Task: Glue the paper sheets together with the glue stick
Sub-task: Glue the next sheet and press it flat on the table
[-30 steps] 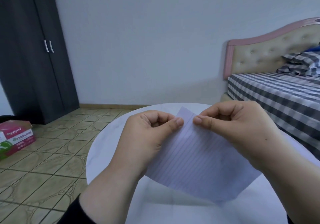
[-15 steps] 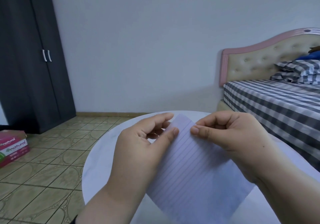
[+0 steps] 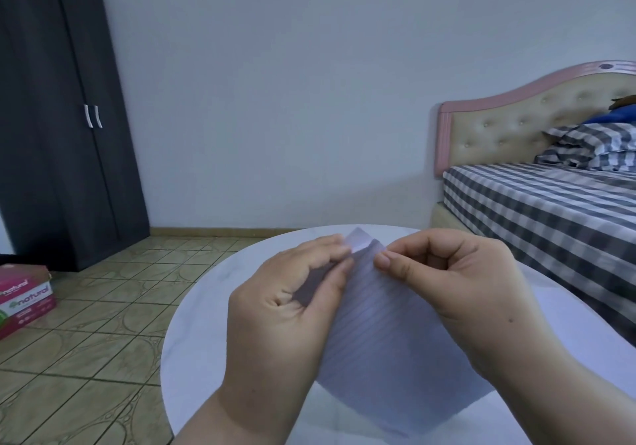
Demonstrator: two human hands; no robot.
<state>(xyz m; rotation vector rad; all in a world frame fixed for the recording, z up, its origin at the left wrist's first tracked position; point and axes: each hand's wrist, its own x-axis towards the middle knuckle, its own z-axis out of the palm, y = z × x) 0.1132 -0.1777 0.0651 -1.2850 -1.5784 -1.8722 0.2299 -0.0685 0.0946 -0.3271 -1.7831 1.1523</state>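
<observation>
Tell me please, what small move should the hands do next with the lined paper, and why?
Probably keep peeling the top corner apart. The left hand pinches a lifted corner of the lined paper, the right hand pinches the layer beside it, and a small gap shows there. No glue stick is in view, so separating the sheets over the round table seems to come first.

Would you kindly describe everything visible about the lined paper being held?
The lined paper is thin, pale and ruled with fine parallel lines. It is held tilted above the round white table, one corner pointing away. At that top corner two layers are parted. The left hand and right hand each pinch it near that corner. Its lower edge hangs free.
</observation>
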